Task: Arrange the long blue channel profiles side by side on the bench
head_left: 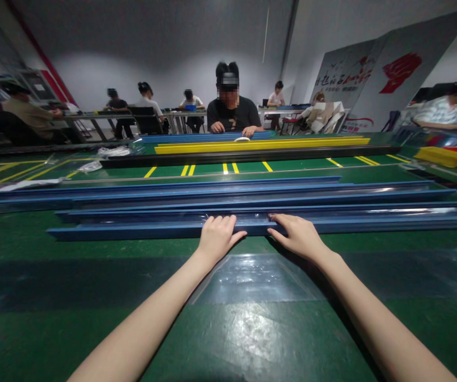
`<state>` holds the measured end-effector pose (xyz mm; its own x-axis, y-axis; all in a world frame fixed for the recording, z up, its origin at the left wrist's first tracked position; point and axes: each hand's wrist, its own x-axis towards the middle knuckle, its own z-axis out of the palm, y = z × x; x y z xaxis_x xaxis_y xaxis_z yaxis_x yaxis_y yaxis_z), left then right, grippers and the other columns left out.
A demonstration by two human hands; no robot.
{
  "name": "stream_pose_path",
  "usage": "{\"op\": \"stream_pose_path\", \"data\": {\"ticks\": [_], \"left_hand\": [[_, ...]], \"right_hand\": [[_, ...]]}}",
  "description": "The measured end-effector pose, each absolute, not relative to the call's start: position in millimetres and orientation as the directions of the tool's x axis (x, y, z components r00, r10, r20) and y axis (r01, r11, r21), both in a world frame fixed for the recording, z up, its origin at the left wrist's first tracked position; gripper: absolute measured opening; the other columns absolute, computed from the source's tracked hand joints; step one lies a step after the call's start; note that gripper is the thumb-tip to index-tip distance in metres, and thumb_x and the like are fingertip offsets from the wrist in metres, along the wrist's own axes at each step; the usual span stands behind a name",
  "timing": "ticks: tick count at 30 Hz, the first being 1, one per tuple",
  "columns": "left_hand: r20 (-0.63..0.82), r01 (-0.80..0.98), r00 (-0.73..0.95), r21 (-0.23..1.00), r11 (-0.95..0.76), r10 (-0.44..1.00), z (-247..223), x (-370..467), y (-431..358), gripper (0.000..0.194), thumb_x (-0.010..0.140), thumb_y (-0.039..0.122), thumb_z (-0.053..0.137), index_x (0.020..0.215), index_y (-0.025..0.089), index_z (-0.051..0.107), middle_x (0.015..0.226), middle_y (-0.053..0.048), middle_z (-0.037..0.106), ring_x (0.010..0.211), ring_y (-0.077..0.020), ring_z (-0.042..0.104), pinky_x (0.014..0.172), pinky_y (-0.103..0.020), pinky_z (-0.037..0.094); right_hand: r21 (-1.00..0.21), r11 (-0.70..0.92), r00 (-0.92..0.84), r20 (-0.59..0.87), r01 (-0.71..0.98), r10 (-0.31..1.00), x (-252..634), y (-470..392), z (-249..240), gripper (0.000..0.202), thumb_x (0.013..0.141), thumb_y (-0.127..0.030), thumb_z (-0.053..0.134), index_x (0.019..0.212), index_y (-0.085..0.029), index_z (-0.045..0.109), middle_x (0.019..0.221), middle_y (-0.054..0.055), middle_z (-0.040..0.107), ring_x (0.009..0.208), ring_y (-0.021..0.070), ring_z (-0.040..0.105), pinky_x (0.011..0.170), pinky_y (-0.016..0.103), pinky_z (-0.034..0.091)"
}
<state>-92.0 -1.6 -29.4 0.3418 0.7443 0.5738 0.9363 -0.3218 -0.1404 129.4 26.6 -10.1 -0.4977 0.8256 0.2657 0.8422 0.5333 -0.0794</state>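
A: Where are the hands?

B: The left hand (217,236) and the right hand (298,235) both lie on the nearest blue rail (133,231), close together but apart, fingers curled over its top edge and gripping it, thumbs on the near face.

A: And the rail itself?

B: It lies lengthwise across the green tabletop (73,329), around the middle, parallel to the near edge. A sheet of clear film (252,278) lies flat on the tabletop just in front of it, between the forearms.

A: What sits behind it?

B: More blue rails (173,193), stacked side by side, touching or nearly so, running toward both side edges. Farther back there is a strip with yellow floor-style markings (228,168), then a black rail (252,155) and a yellow rail (260,144) near the far edge.

A: Anyone else there?

B: A person in a black shirt (233,112) sits at the far edge with both hands on the rails there. Others sit at tables well behind.
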Motion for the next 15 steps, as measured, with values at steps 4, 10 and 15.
{"op": "stream_pose_path", "data": {"ticks": [4, 10, 15], "left_hand": [[0.564, 0.938, 0.340, -0.146, -0.315, 0.752, -28.4, -91.7, -1.6, 0.038, 0.082, 0.053, 0.044, 0.083, 0.017, 0.055, 0.070, -0.004, 0.063, 0.069, -0.0185, 0.055, 0.065, -0.030, 0.031], [0.559, 0.937, 0.344, -0.147, -0.318, 0.755, -28.2, -91.6, -1.3, 0.038, 0.082, 0.053, 0.044, 0.084, 0.017, 0.055, 0.071, -0.005, 0.062, 0.069, -0.0189, 0.055, 0.065, -0.030, 0.031], [0.558, 0.936, 0.342, -0.131, -0.326, 0.756, -29.3, -92.4, -1.6, 0.038, 0.082, 0.052, 0.045, 0.086, 0.016, 0.055, 0.079, -0.005, 0.063, 0.072, -0.0192, 0.055, 0.065, -0.030, 0.031]], "right_hand": [[-0.075, 0.533, -0.499, 0.263, 0.843, 0.826, 129.6, 27.3, -10.5, 0.040, 0.084, -0.041, 0.039, 0.114, -0.019, 0.055, 0.116, 0.007, 0.060, 0.105, 0.0205, 0.056, 0.085, 0.031, 0.042], [-0.061, 0.531, -0.500, 0.262, 0.845, 0.826, 129.5, 27.3, -10.8, 0.040, 0.084, -0.041, 0.038, 0.114, -0.020, 0.055, 0.116, 0.007, 0.060, 0.105, 0.0202, 0.056, 0.085, 0.031, 0.043], [-0.057, 0.531, -0.501, 0.264, 0.845, 0.824, 128.8, 26.4, -10.0, 0.042, 0.085, -0.041, 0.038, 0.115, -0.018, 0.054, 0.117, 0.007, 0.059, 0.105, 0.0206, 0.056, 0.086, 0.031, 0.043]]}}
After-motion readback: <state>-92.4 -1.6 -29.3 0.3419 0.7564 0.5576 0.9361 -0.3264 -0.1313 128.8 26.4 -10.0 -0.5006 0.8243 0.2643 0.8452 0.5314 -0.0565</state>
